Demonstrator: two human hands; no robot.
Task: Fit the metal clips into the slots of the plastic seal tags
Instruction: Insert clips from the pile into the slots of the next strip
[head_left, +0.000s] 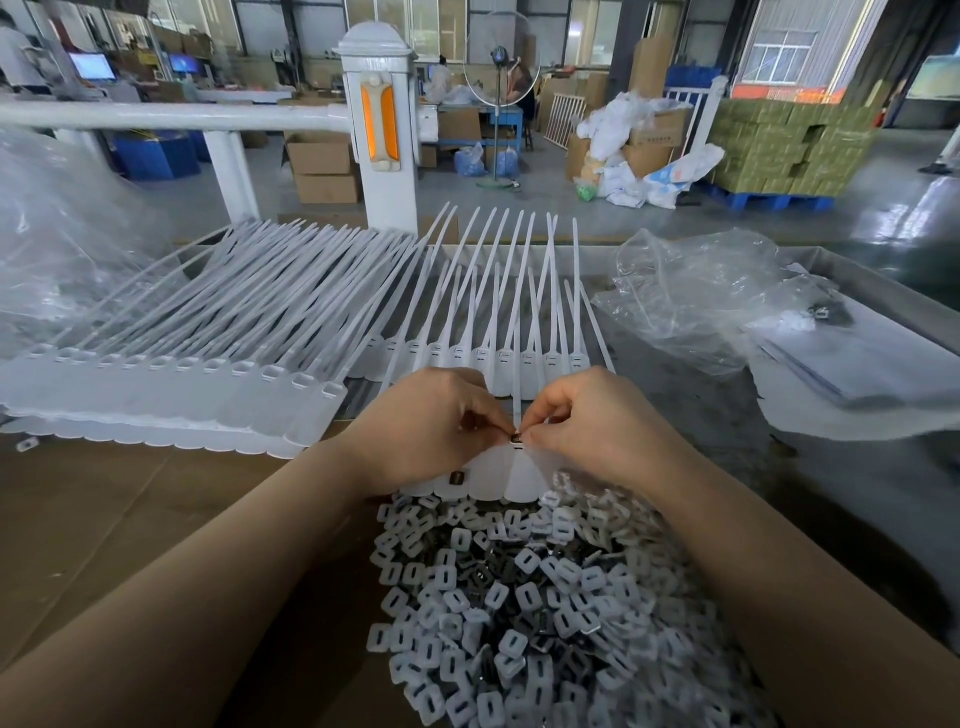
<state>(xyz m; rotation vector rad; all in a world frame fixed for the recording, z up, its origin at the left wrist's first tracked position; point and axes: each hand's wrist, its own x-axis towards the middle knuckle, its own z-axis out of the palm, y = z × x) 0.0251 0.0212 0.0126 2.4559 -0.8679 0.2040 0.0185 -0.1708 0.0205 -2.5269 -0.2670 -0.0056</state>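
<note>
A strip of white plastic seal tags (511, 475) lies under my hands, its long tails running away from me. My left hand (431, 421) and my right hand (592, 415) meet fingertip to fingertip over one tag's slot, pinching a small dark metal clip (518, 440) there. Another dark clip (457, 477) sits in a slot near my left wrist. A heap of small metal clips (524, 603), silvery and dark, fills the space between my forearms. More tag strips (171, 395) lie stacked to the left, and a further row (498, 358) lies just beyond my hands.
Brown cardboard (130, 519) covers the near left of the table. Crumpled clear plastic bags (711, 296) lie at the right, another (57, 228) at the far left. A white fence post (382, 130) with an orange reflector stands behind the table. Boxes and pallets fill the workshop beyond.
</note>
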